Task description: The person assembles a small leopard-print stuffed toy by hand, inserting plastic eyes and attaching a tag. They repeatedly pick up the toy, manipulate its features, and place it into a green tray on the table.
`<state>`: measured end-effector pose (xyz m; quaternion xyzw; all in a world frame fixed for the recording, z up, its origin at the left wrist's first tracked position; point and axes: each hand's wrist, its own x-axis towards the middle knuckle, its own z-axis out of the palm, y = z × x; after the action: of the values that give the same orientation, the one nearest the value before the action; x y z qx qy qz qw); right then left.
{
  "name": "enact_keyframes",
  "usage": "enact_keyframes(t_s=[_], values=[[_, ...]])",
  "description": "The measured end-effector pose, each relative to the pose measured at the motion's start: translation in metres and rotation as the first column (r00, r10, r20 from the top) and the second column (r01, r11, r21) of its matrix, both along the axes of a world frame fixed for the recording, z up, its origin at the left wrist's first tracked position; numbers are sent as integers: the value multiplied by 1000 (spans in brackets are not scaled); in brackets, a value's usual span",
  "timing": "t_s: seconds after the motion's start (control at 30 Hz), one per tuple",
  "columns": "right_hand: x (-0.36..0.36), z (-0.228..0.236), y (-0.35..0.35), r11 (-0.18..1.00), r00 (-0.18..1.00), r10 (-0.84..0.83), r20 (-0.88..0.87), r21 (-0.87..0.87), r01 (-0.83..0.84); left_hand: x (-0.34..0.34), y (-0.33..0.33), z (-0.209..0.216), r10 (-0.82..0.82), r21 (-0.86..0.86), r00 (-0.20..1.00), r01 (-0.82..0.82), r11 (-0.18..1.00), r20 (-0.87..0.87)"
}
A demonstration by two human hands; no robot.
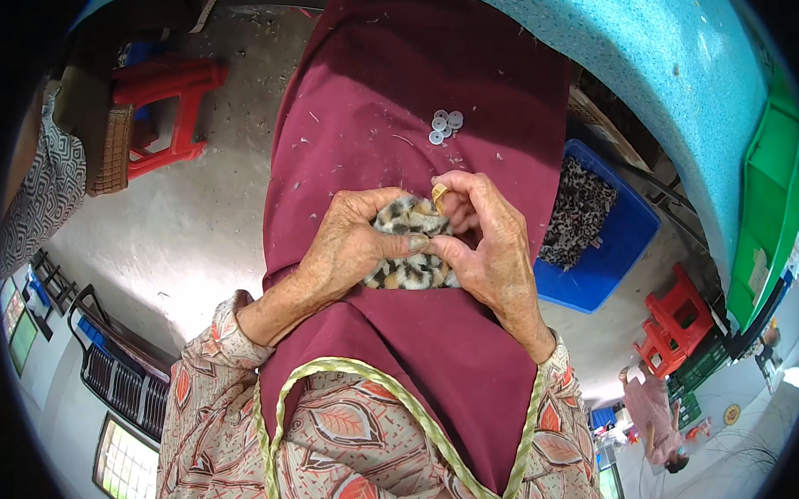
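Observation:
A small piece of furry plush fabric (409, 271), spotted black, tan and cream, lies in my lap between both hands. My left hand (353, 232) grips it from the left, thumb pressed on top. From the right, my right hand (487, 233) pinches its edge, the thumb tip meeting my left thumb; whether something small sits in that pinch is hidden. A gold ring shows on a right-hand finger. Several translucent round plastic discs (445, 125) lie on the maroon apron (352, 146) beyond my hands.
On the right, a blue bin (624, 242) holds black-and-white furry pieces (578, 208). A light-blue speckled surface (657, 56) curves above it, beside a green tray (772, 201). Red stools (179, 116) stand at the far left and right. Another person (652, 417) is at lower right.

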<state>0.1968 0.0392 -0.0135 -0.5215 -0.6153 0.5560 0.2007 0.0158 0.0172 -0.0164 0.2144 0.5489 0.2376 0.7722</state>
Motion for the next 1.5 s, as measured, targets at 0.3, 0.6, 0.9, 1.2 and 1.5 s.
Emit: enact_keyframes(t_s=[0.3,0.6,0.9,1.2,1.5], values=[[14,-3,13,970,911,107,-399,-159,-184,-9,-6,10,17,775,945,259,576,-328],[-2,16,-27,980,867,130,-482,195,-38,-23,-16,31,138,884,883,415,215,-448],[-6,24,-31,992,846,-113,-521,-112,63,-22,-21,19,185,940,938,245,238,-292],[-9,26,-27,995,907,91,-412,63,-72,-11,-27,12,262,924,927,169,343,-267],[15,-35,55,914,981,31,191,391,-105,-9,-20,14,152,945,952,228,234,-267]])
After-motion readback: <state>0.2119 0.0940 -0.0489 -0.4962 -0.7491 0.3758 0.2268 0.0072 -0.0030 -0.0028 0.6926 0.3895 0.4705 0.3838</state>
